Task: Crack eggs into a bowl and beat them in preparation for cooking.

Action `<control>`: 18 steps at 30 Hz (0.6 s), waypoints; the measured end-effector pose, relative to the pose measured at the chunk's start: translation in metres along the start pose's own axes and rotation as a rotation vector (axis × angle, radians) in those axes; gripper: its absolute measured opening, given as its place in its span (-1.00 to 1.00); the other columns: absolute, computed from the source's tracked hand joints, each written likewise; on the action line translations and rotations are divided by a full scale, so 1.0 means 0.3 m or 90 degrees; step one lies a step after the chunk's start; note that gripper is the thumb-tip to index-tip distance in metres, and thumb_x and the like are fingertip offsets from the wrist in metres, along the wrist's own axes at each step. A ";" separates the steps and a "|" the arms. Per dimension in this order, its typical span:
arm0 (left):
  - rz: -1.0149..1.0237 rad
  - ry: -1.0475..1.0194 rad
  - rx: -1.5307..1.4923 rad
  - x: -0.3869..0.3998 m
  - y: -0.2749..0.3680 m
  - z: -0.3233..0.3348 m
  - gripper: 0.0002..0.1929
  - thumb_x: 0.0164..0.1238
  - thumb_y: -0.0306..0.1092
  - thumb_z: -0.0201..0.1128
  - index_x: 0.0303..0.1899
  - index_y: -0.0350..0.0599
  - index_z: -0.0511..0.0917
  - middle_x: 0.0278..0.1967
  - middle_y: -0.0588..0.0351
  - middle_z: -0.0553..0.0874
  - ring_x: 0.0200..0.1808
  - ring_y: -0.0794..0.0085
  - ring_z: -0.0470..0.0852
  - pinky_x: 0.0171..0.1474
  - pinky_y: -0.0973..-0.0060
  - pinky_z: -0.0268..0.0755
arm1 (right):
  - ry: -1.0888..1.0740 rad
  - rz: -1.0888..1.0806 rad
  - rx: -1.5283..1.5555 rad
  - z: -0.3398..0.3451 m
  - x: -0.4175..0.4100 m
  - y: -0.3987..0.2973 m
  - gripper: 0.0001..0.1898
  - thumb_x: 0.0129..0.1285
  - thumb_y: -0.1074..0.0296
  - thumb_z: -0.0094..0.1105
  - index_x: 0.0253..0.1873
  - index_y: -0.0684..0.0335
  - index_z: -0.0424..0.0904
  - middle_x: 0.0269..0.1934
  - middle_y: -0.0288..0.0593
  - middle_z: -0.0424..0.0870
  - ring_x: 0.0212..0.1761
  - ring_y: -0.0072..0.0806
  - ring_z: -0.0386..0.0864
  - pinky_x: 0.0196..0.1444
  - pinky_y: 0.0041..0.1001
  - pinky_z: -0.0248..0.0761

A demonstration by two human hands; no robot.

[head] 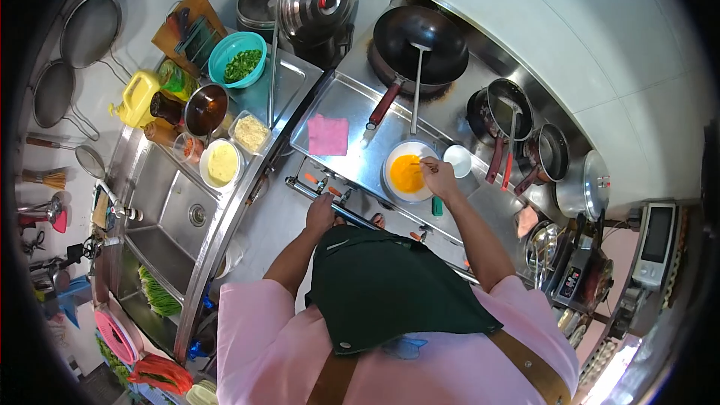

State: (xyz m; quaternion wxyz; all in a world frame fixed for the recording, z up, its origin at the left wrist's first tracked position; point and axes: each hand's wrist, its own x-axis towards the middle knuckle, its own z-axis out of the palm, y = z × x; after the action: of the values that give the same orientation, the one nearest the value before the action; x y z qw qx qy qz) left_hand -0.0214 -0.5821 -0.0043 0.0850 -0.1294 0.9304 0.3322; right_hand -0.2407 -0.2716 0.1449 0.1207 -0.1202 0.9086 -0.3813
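Observation:
My right hand (440,179) is closed around thin utensils, likely chopsticks (417,164), whose tips dip into yellow beaten egg (406,174). The egg lies in a white bowl (389,184) on the steel stove top (360,171). Just right of it sits a small white bowl (457,161). A green-handled object (437,206) lies close below my right hand. My left hand (320,215) grips the metal rail (301,187) along the stove's front. Beyond that hand is a folded pink cloth (328,135).
A wok (419,39) with a spatula (418,90) in it stands on the rear burner. Saucepans (500,112) line the right. Leftward are a turquoise bowl of chopped greens (242,64), a bowl of pale yellow food (222,163), and a sink (169,191). Orange-handled gas valves (322,184) sit behind the rail.

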 end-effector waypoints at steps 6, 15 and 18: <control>0.157 0.033 0.103 0.116 -0.019 0.037 -0.72 0.26 -0.48 0.24 0.02 -0.19 0.62 0.13 -0.14 0.66 0.25 -0.02 0.59 0.33 0.14 0.45 | 0.023 -0.032 0.028 0.003 0.000 -0.010 -0.71 0.41 0.26 0.28 0.03 0.37 0.79 -0.19 0.15 0.85 -0.16 -0.13 0.85 -0.07 -0.32 0.69; 0.103 -0.038 0.114 0.132 -0.062 0.097 -0.53 0.23 -0.44 0.32 0.18 -0.36 0.53 0.32 -0.30 0.53 0.41 -0.14 0.44 0.49 0.11 0.32 | -0.161 0.139 0.141 0.000 -0.031 -0.046 -0.71 0.45 0.27 0.27 0.06 0.39 0.77 -0.20 0.11 0.85 -0.22 -0.21 0.84 -0.14 -0.34 0.67; 0.083 -0.067 0.095 0.118 -0.062 0.082 -0.39 0.12 -0.42 0.43 0.24 -0.38 0.49 0.40 -0.33 0.47 0.45 -0.18 0.40 0.54 0.12 0.27 | 0.025 0.025 -0.057 0.008 -0.008 -0.055 -0.67 0.48 0.21 0.26 0.07 0.39 0.77 -0.23 -0.02 0.85 -0.29 -0.39 0.80 -0.14 -0.41 0.65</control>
State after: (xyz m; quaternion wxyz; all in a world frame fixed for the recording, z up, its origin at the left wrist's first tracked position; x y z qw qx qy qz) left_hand -0.0478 -0.5868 -0.0430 0.1216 -0.0442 0.9532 0.2733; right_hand -0.2355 -0.2838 0.1555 0.1048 -0.0998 0.9291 -0.3402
